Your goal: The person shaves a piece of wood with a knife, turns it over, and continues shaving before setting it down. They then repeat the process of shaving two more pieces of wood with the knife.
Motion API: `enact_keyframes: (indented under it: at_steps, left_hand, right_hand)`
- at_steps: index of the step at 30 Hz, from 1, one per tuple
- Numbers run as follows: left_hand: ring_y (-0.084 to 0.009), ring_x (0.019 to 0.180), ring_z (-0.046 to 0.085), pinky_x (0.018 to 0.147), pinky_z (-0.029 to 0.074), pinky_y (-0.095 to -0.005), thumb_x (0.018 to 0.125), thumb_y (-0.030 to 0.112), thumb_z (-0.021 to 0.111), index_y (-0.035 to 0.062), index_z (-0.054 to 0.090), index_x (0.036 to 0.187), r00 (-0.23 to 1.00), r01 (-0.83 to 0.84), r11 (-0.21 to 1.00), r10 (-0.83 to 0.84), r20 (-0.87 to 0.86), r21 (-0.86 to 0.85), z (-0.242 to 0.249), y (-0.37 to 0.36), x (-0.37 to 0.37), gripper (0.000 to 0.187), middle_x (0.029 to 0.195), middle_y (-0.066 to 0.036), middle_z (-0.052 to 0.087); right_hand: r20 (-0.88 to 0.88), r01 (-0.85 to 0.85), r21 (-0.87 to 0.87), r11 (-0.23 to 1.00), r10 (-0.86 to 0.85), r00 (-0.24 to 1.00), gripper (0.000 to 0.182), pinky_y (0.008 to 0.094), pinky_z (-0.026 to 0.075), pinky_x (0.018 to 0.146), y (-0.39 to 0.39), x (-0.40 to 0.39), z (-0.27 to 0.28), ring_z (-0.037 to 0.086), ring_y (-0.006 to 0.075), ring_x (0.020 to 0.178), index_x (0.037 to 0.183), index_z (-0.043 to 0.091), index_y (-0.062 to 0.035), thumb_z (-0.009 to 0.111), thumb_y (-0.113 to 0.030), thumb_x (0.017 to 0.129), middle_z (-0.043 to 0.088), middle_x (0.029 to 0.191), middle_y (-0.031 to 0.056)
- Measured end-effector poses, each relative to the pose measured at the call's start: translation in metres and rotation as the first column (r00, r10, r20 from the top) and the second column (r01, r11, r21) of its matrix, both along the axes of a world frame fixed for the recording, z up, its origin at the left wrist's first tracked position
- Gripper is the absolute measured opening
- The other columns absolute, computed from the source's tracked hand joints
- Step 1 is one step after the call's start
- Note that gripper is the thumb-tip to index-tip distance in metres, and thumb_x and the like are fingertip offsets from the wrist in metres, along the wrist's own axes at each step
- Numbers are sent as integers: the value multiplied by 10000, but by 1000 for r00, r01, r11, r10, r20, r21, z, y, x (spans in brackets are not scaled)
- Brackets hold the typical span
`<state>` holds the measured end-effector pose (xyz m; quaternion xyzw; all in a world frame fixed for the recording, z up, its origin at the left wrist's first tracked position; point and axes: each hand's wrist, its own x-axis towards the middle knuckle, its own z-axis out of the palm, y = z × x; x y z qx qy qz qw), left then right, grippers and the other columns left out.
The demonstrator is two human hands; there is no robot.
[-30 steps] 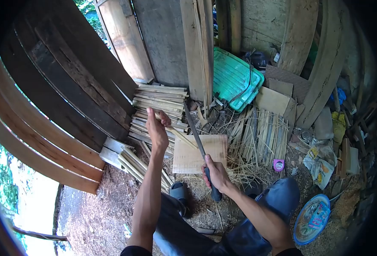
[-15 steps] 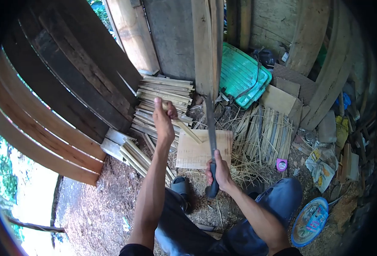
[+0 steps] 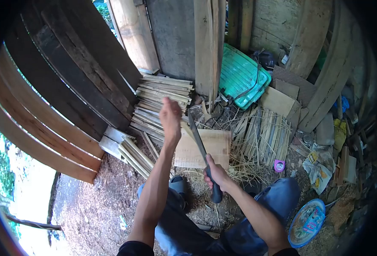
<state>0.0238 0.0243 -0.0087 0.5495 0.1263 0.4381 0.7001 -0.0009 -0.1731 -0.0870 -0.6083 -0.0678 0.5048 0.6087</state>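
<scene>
My right hand (image 3: 217, 174) is wrapped round the black handle of a machete (image 3: 198, 138), whose long dark blade slants up and to the left. Raised over the stacked strips, my left hand (image 3: 170, 116) is closed on one end of a pale bamboo strip (image 3: 186, 127). The strip slopes down toward a flat wooden board (image 3: 214, 149) on the ground. In this view the blade lies along the strip and overlaps it, its tip close by my left hand.
Piles of split strips (image 3: 165, 91) lie beyond my left hand, with another bundle (image 3: 135, 157) nearer. Right of the board are more strips (image 3: 267, 134), loose shavings and a pink tape measure (image 3: 279, 165). A green plastic lid (image 3: 244, 74) leans behind; a blue-rimmed basin (image 3: 307, 224) sits at right.
The machete has swung left from nearly upright, so its blade now overlaps the strip. My left hand has shifted slightly right and turned, and my right hand has moved slightly down and left.
</scene>
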Motion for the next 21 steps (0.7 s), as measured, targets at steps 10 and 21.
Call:
enact_keyframes:
  at_steps: [10, 21]
  left_hand:
    - [-81, 488, 305, 467, 236, -237, 899, 586, 379, 112, 357, 604, 996, -87, 993, 86, -19, -82, 2, -1, -12, 559, 537, 21, 333]
    - [-104, 500, 295, 497, 249, -254, 868, 629, 391, 101, 353, 643, 981, -195, 975, 196, 3, -109, 3, 4, -17, 575, 555, 16, 289]
  right_hand:
    - [215, -30, -204, 979, 75, 974, 626, 270, 345, 318, 9, -6, -5, 408, 120, 331, 567, 429, -51, 358, -575, 904, 405, 456, 16]
    - [95, -35, -208, 978, 56, 994, 604, 278, 349, 326, 12, 8, -13, 400, 120, 340, 585, 419, -49, 371, -558, 908, 398, 466, 13]
